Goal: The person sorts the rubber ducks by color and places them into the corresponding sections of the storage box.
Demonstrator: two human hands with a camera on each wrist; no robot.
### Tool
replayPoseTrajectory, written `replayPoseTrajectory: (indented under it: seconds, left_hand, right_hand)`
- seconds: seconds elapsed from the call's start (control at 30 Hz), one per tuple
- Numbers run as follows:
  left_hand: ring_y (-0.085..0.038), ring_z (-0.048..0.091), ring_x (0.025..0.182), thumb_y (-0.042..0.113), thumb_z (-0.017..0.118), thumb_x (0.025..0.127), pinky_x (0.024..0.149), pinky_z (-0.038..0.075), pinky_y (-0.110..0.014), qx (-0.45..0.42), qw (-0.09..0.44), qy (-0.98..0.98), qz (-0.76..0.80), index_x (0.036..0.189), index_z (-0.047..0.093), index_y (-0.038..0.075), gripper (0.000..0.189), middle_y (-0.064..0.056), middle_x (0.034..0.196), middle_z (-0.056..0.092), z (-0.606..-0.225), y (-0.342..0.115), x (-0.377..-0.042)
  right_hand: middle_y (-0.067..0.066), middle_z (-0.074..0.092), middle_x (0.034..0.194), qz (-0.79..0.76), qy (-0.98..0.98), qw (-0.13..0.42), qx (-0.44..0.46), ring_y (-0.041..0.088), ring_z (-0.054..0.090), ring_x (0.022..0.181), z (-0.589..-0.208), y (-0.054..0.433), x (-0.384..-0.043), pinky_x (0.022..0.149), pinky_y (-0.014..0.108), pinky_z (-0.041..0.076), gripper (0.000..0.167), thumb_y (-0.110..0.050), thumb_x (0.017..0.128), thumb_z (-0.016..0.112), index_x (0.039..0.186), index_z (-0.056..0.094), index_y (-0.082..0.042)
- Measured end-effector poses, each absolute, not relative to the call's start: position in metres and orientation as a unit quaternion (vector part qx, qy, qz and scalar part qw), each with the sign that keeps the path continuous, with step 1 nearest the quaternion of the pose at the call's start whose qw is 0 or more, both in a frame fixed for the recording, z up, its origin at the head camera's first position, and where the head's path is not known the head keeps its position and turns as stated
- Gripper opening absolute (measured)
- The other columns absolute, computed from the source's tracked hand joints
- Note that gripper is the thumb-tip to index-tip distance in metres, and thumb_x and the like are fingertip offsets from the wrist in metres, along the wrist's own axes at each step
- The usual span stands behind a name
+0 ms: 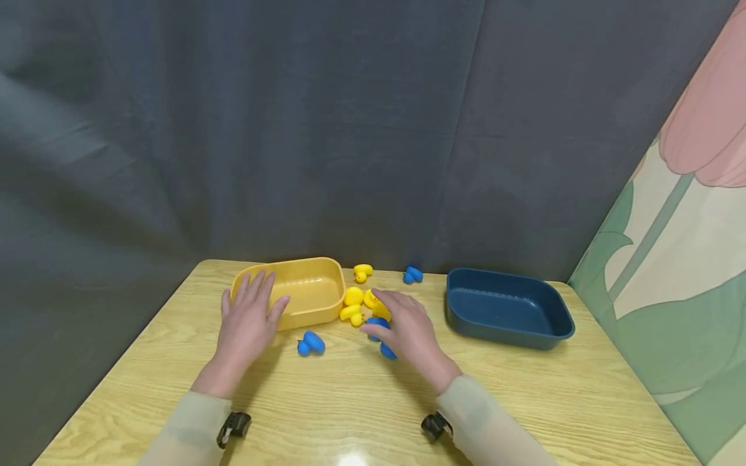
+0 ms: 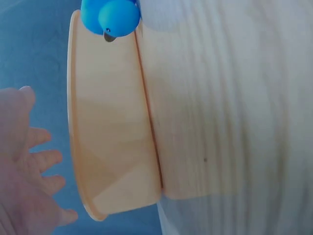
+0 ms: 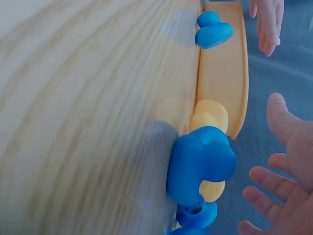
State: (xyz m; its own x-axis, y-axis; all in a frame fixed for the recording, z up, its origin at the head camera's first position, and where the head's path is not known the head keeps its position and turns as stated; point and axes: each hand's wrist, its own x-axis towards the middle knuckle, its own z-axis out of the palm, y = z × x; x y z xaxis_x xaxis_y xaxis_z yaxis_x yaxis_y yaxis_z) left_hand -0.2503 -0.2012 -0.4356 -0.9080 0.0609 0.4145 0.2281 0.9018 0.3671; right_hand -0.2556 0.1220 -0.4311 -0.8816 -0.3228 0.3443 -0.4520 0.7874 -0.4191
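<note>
My left hand (image 1: 247, 327) hovers over the left end of the yellow bin (image 1: 309, 317), fingers spread and holding nothing. In the left wrist view that hand (image 2: 29, 171) is apart from the bin's rim. My right hand (image 1: 410, 330) is above a cluster of small toy ducks, thumb and fingers apart. Yellow ducks (image 1: 352, 315) lie beside the bin's right end. Blue ducks (image 1: 388, 351) are partly hidden under the right hand. In the right wrist view a large blue duck (image 3: 195, 161) lies near the right hand (image 3: 288, 181), with a gap between them.
One blue duck (image 1: 311, 343) lies in front of the yellow bin. Farther back are a yellow duck (image 1: 362, 272) and another blue duck (image 1: 412, 275). A dark blue bin (image 1: 501, 331) stands at the right. Behind the wooden table (image 1: 350, 408) hangs a dark curtain (image 1: 361, 142).
</note>
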Motion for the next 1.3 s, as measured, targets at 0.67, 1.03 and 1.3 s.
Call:
replayPoseTrajectory:
  seconds: [0.67, 1.03, 1.3]
  left_hand:
    - [-0.059, 0.013, 0.162, 0.045, 0.046, 0.119, 0.127, 0.013, -0.077, -0.045, 0.160, -0.941, -0.294, 0.168, 0.033, -0.008, 0.073, -0.035, 0.173, 0.027, -0.441, -0.241, -0.257]
    - [-0.058, 0.012, 0.162, 0.051, 0.041, 0.119, 0.127, 0.018, -0.075, -0.025, 0.109, -0.936, -0.334, 0.172, 0.022, -0.006, 0.080, -0.036, 0.177, 0.013, -0.447, -0.258, -0.262]
    - [-0.060, 0.017, 0.160, 0.051, 0.039, 0.119, 0.127, 0.021, -0.074, -0.012, 0.084, -0.935, -0.343, 0.173, 0.017, -0.007, 0.082, -0.038, 0.175, 0.015, -0.453, -0.264, -0.264]
  right_hand:
    - [0.012, 0.069, 0.147, 0.265, -0.937, 0.101, 0.205, 0.037, 0.062, 0.138, -0.439, 0.098, -0.271, 0.120, 0.061, 0.043, 0.068, -0.040, 0.094, 0.090, 0.152, 0.068, -0.011]
    - [0.011, 0.069, 0.146, 0.262, -0.939, 0.085, 0.205, 0.034, 0.062, 0.137, -0.446, 0.092, -0.278, 0.118, 0.059, 0.043, 0.067, -0.040, 0.097, 0.088, 0.153, 0.067, -0.011]
    - [0.011, 0.067, 0.150, 0.257, -0.942, 0.072, 0.201, 0.036, 0.061, 0.138, -0.449, 0.090, -0.282, 0.116, 0.056, 0.044, 0.065, -0.041, 0.098, 0.087, 0.153, 0.067, -0.013]
